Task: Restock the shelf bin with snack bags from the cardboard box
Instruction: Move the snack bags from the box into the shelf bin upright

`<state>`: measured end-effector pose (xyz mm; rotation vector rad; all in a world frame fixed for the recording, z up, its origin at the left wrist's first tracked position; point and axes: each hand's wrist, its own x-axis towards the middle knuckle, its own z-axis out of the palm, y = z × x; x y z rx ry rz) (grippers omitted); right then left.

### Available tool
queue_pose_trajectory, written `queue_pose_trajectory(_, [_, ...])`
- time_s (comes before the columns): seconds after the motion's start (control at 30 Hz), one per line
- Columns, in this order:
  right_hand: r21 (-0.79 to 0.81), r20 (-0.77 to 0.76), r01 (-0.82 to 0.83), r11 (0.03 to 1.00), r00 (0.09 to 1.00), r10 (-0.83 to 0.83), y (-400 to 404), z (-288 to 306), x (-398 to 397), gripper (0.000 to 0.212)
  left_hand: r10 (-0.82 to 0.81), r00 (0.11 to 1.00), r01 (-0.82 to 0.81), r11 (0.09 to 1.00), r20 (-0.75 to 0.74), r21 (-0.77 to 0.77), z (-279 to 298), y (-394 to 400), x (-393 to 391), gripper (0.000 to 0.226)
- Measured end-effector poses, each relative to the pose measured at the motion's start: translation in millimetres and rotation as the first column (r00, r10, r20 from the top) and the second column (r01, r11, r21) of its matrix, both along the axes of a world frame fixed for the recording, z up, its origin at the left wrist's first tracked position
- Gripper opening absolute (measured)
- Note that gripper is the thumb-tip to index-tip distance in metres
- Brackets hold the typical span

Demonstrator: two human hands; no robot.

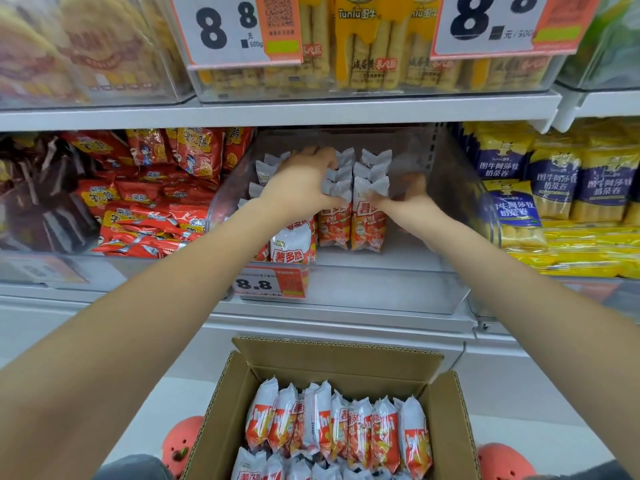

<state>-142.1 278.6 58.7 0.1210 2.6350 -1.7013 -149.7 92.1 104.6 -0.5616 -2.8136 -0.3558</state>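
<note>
1. Nearest us: the open brown cardboard box (446, 410) sits low in front, flaps up, packed with upright orange-and-white foil snack bags (339, 431). Plenty left to move. Two pinkish rounded shapes flank the box; we cannot tell what they are.

2. Both our arms reach over the box into the clear plastic shelf bin (346, 292) on the middle shelf, which carries an orange-and-white price tag (270, 282) on its front left.

3. Left hand (301, 181): its fingers are curled over the crimped tops of a row of bagged snacks already standing in the bin (367, 226), gripping and steadying them.

4. Right hand (405, 202): it meets the same row from the right side, but it is motion-blurred; we cannot tell whether its fingers pinch a bag or only press against it.

5. Step in hand, as we judge it: squaring up a batch just placed. The bin's right half and front floor are bare, so the job looks well short of done.

6. Next move likely calls for letting go without toppling the row, then dropping back to the box for more.

7. Around: red snack packets (156, 188) in the left bin, blue-and-yellow roll packs (554, 181) right, yellow stick packs (367, 43) above. The upper shelf edge (277, 114) hangs low over the bin, limiting headroom.
</note>
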Motion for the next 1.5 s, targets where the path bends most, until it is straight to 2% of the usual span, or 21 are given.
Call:
queue_pose_trajectory(0.1, [0.074, -0.174, 0.040, 0.996, 0.984, -0.026, 3.3, 15.4, 27.6, 0.073, -0.076, 0.986, 0.096, 0.987, -0.149, 0.127, 4.1, -8.4, 36.2, 0.043])
queue_pose_trajectory(0.23, [0.097, -0.535, 0.111, 0.989, 0.844, -0.042, -1.1, 17.5, 95.0, 0.033, -0.146, 0.892, 0.224, 0.965, -0.427, 0.138, -8.8, -14.3, 104.0, 0.033])
queue_pose_trajectory(0.3, [0.152, -0.578, 0.059, 0.987, 0.815, 0.041, -4.5, 0.5, 131.5, 0.024, -0.179, 0.868, 0.260, 0.958, -0.463, 0.118, -29.7, -13.9, 133.9, 0.028])
queue_pose_trajectory(0.4, [0.388, -0.566, 0.012, 0.921, 0.792, 0.228, -7.4, -48.9, 179.3, 0.020, -0.269, 0.857, 0.315, 0.949, -0.440, 0.033, -74.9, -10.8, 165.2, 0.024])
queue_pose_trajectory(0.47, [0.631, -0.471, -0.058, 0.774, 0.764, 0.441, -9.7, -85.8, 201.7, 0.021, -0.357, 0.860, 0.369, 0.929, -0.364, -0.038, -110.7, -10.7, 180.6, 0.022])
queue_pose_trajectory(0.53, [0.807, -0.171, -0.257, 0.531, 0.760, 0.628, -12.1, -124.4, 212.5, 0.029, -0.368, 0.905, 0.367, 0.929, -0.216, -0.043, -146.3, -11.6, 193.3, 0.022])
queue_pose_trajectory(0.57, [0.818, 0.016, -0.374, 0.437, 0.774, 0.633, -13.4, -141.1, 215.8, 0.036, -0.322, 0.942, 0.323, 0.946, -0.096, -0.010, -163.5, -11.8, 199.2, 0.021])
queue_pose_trajectory(0.63, [0.766, 0.314, -0.526, 0.368, 0.807, 0.500, -10.4, -173.6, 216.3, 0.045, -0.138, 0.967, 0.134, 0.990, 0.213, 0.033, -196.1, -13.7, 206.4, 0.022])
queue_pose_trajectory(0.7, [0.750, 0.461, -0.560, 0.351, 0.824, 0.329, -5.2, -194.9, 210.8, 0.060, 0.043, 0.877, -0.049, 0.999, 0.479, 0.000, -229.8, -18.2, 210.3, 0.034])
queue_pose_trajectory(0.77, [0.764, 0.512, -0.555, 0.329, 0.832, 0.215, 2.3, -213.3, 203.3, 0.078, 0.173, 0.769, -0.200, 0.979, 0.616, -0.025, -260.0, -22.8, 215.8, 0.054])
queue_pose_trajectory(0.8, [0.752, 0.532, -0.555, 0.356, 0.830, 0.171, 5.5, -221.4, 199.1, 0.083, 0.226, 0.722, -0.272, 0.962, 0.654, -0.032, -273.3, -23.8, 219.0, 0.064])
queue_pose_trajectory(0.87, [0.689, 0.546, -0.490, 0.533, 0.836, 0.062, 9.4, -236.9, 192.5, 0.076, 0.294, 0.638, -0.389, 0.921, 0.712, -0.031, -294.1, -23.0, 224.3, 0.076])
queue_pose_trajectory(0.93, [0.614, 0.509, -0.301, 0.729, 0.858, -0.074, 7.4, -250.0, 189.7, 0.067, 0.330, 0.562, -0.482, 0.876, 0.759, -0.025, -309.5, -21.2, 225.7, 0.080])
queue_pose_trajectory(0.97, [0.590, 0.492, -0.220, 0.777, 0.861, -0.130, 4.8, -255.5, 189.9, 0.066, 0.337, 0.529, -0.514, 0.858, 0.779, -0.022, -315.8, -20.0, 224.8, 0.082])
queue_pose_trajectory(1.07, [0.616, 0.505, -0.191, 0.765, 0.840, -0.196, -4.2, -269.0, 193.2, 0.074, 0.345, 0.507, -0.538, 0.842, 0.790, -0.023, -335.6, -17.0, 220.3, 0.082])
queue_pose_trajectory(1.13, [0.691, 0.541, -0.308, 0.653, 0.820, -0.186, -7.4, -279.1, 194.9, 0.087, 0.367, 0.508, -0.507, 0.859, 0.779, -0.074, -344.4, -12.7, 217.1, 0.084])
queue_pose_trajectory(1.2, [0.742, 0.553, -0.372, 0.558, 0.810, -0.194, -9.4, -287.9, 194.4, 0.089, 0.388, 0.500, -0.474, 0.871, 0.774, -0.131, -348.9, -7.6, 212.3, 0.095])
queue_pose_trajectory(1.3, [0.754, 0.548, -0.360, 0.549, 0.805, -0.226, -11.9, -293.5, 192.5, 0.085, 0.403, 0.450, -0.532, 0.838, 0.797, -0.123, -351.4, -0.5, 202.6, 0.096])
queue_pose_trajectory(1.4, [0.701, 0.569, -0.333, 0.631, 0.794, -0.213, -8.8, -291.2, 191.5, 0.087, 0.398, 0.423, -0.640, 0.767, 0.814, -0.042, -352.1, 1.3, 195.0, 0.079])
queue_pose_trajectory(1.47, [0.576, 0.572, -0.225, 0.786, 0.797, -0.191, -4.4, -284.4, 191.5, 0.090, 0.351, 0.398, -0.695, 0.719, 0.848, 0.028, -348.3, -0.3, 192.9, 0.067])
queue_pose_trajectory(1.5, [0.452, 0.578, -0.123, 0.884, 0.795, -0.185, -2.2, -278.6, 191.5, 0.090, 0.303, 0.372, -0.740, 0.668, 0.877, 0.083, -344.7, -2.3, 192.6, 0.058])
